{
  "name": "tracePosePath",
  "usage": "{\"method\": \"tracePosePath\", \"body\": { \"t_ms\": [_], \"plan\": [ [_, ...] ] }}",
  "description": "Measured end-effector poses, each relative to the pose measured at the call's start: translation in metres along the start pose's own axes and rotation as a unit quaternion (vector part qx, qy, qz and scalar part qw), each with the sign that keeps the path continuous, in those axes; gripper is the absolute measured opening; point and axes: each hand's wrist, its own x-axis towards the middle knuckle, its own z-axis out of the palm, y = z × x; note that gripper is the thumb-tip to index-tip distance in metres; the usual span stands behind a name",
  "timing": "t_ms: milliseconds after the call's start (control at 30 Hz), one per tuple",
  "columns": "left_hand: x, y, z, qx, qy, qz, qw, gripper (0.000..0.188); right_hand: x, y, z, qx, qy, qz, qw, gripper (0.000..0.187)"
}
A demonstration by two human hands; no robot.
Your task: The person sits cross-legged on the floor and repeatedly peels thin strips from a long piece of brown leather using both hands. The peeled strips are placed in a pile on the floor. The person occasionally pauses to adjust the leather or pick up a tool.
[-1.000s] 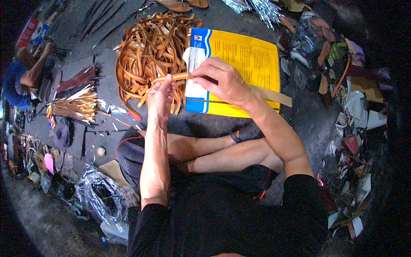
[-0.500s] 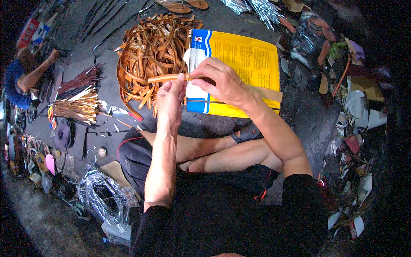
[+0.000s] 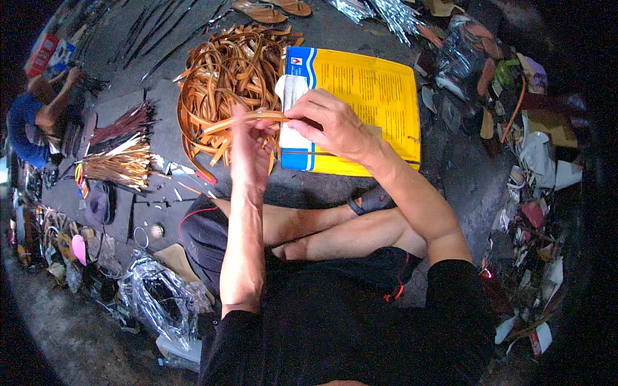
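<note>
A tan leather-like strap (image 3: 273, 116) stretches level between my hands, over the left edge of a yellow and blue printed panel (image 3: 367, 83). My right hand (image 3: 331, 125) pinches the strap between thumb and fingers above the panel's white patch. My left hand (image 3: 251, 151) is raised beside the strap's left part; its fingers are smeared by motion, so their grip is unclear. Just behind it lies a big tangled heap of brown and tan straps (image 3: 225, 71). A thin dark rod or strip (image 3: 309, 153) lies across the panel's lower part.
Bundles of dark red strips (image 3: 125, 122) and cream strips (image 3: 119, 164) lie at left. Another person (image 3: 32, 128) sits at far left. Clear plastic wrapping (image 3: 158, 296) is at lower left. Sandals (image 3: 261, 11) and silvery strips (image 3: 393, 19) lie at the back; scraps (image 3: 534, 161) line the right.
My left hand has gone from a pinch on the strap to a blurred movement beside it. The right hand stays put. A beige strip right of my right wrist has mostly slipped from sight.
</note>
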Motion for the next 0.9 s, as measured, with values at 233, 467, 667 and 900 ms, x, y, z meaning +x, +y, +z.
{"method": "tracePosePath", "body": {
  "t_ms": [233,467,667,900],
  "plan": [
    [0.013,-0.009,-0.017,0.09,-0.049,-0.01,0.995,0.015,-0.004,0.0,-0.006,0.006,-0.027,-0.005,1.0,0.013],
    [0.022,-0.004,-0.036,0.103,-0.054,-0.019,0.993,0.014,-0.003,0.002,-0.005,-0.026,-0.024,-0.018,0.999,0.014],
    [0.032,-0.006,-0.044,0.101,-0.02,-0.003,0.995,0.014,0.005,0.004,0.002,-0.023,-0.012,-0.038,0.999,0.015],
    [0.043,-0.006,-0.055,0.106,-0.024,-0.001,0.994,0.014,0.01,0.002,0.002,-0.014,-0.015,-0.045,0.999,0.012]
  ]
}}
